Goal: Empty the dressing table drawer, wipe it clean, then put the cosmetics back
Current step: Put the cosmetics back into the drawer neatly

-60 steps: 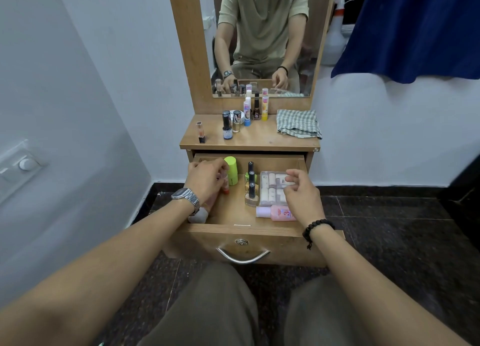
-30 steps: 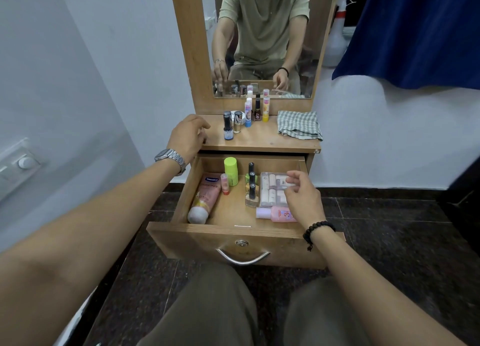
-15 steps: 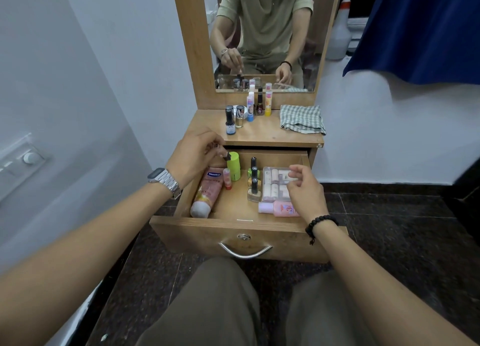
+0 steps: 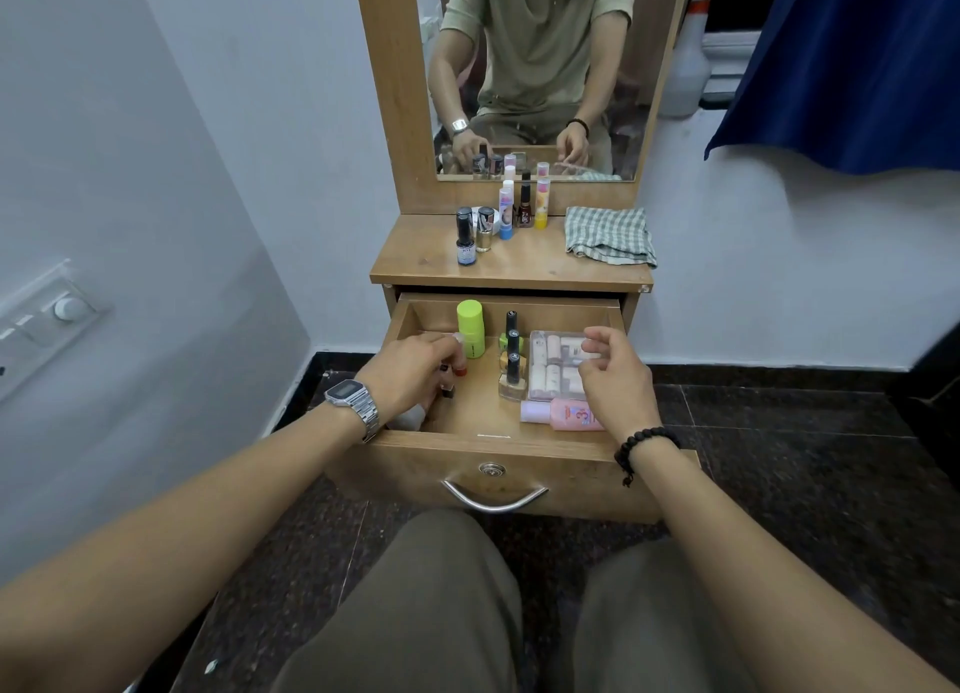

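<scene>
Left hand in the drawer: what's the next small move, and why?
Probably set the small bottle down upright and let go. The left hand is low in the drawer beside the green bottle, fingers around a small dark-capped bottle, and more cosmetics wait on the tabletop, so the put-back seems unfinished.

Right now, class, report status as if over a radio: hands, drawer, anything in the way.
Left hand closed on a small item, unclear which. Right hand at the clear case, fingers open. Drawer open, part filled. Nothing blocking.

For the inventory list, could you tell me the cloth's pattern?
Green-and-white check, seen in the head view: cloth.
</scene>
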